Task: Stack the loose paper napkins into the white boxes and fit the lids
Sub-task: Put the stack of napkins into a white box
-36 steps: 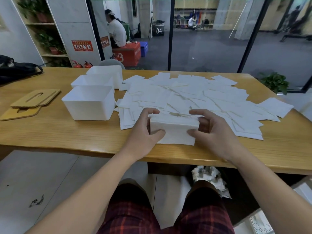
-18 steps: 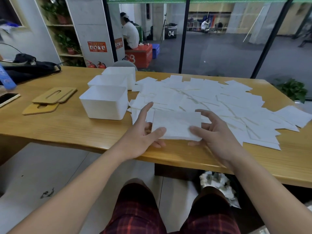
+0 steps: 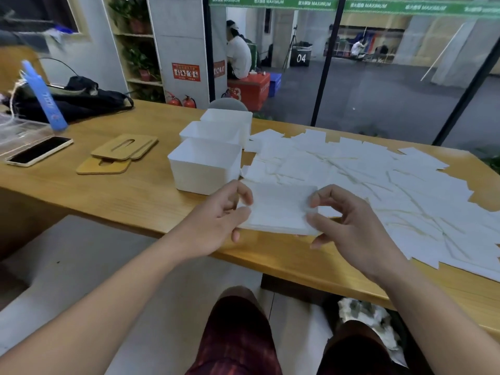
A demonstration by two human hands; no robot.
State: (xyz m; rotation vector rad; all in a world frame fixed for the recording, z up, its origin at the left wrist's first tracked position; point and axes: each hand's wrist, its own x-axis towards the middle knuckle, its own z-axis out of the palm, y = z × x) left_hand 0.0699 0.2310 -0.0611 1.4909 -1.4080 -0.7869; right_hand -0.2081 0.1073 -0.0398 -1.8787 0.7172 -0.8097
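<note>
**papercrane:** so what's going on here? Both hands on one little pile?

**boxlunch:** Yep. The left hand [image 3: 216, 223] pinches the left edge of a small stack of napkins [image 3: 278, 209], thumb on top, fingers curled under, and the right hand [image 3: 349, 226] pinches the right edge the same way. Held from both ends like that, I'd guess it's to keep the sheets squared up so they drop in as one block.

**papercrane:** and where's it going?

**boxlunch:** Probably the nearest white box [image 3: 205, 166] — it's open-topped and just beside the stack, to its left. Two more white boxes [image 3: 216, 125] sit right behind it. The rest of the loose napkins [image 3: 378, 180] are spread over the table [image 3: 121, 196] to the right.

**papercrane:** lids?

**boxlunch:** The wooden lids [image 3: 119, 155] lie overlapped left of the boxes, out of the way — none fitted yet.
</note>
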